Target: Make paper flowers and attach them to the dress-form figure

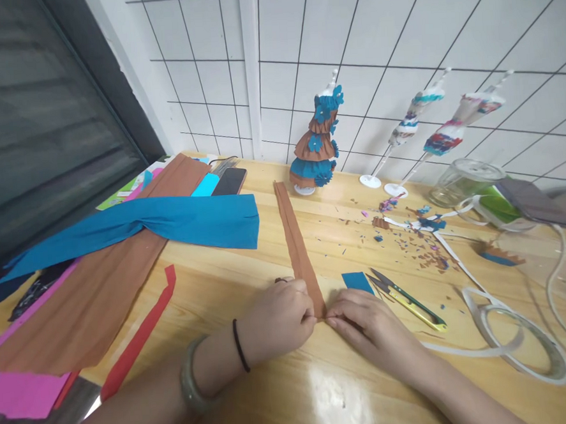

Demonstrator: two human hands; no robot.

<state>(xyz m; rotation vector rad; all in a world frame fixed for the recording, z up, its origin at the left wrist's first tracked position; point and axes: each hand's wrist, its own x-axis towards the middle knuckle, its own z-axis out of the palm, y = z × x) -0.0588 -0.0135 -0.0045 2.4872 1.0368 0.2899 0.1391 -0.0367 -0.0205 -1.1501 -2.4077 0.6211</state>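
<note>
A long strip of brown crepe paper [295,237] lies on the wooden table [256,393], running away from me. My left hand [286,311] is closed, its fingertips pinching the near end of the strip at the left corner. My right hand [366,319] pinches the same end from the right, fingers pressed together. Just beyond my right hand lie a small blue paper piece [357,281] and yellow-handled thread snips [408,297]. Farther back stands a doll-sized form dressed in brown and blue ruffled paper [315,147].
Blue crepe paper [202,222] and wide brown crepe paper [101,293] cover the left side, with a red strip [144,335] beside them. A phone [230,181] lies behind. Two more wrapped forms [451,134], a glass jar [466,178], paper scraps [424,254] and a tape roll [556,365] occupy the right.
</note>
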